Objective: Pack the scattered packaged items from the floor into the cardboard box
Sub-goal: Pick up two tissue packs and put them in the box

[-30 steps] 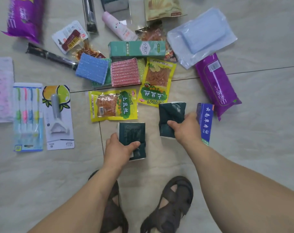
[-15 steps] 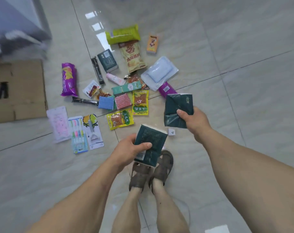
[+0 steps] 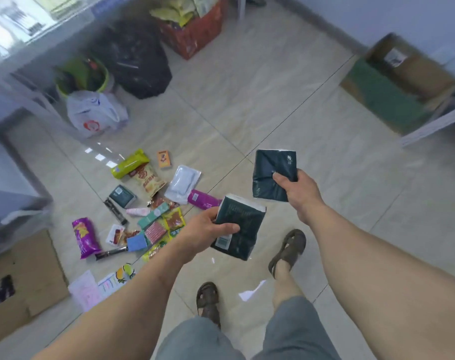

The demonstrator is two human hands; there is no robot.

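Hands each gripping a dark green pack, left hand (image 3: 204, 233) low pack (image 3: 240, 229), right hand (image 3: 297, 194) high pack (image 3: 269, 175)

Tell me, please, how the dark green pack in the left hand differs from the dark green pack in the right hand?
The left-hand pack shows a white barcode label near its lower end; the right-hand pack shows a small white mark at its upper corner. The left hand holds its pack from the side, lower and nearer the body; the right hand pinches its pack by the lower corner, higher up. Both are dark green soft packs, lifted off the floor.
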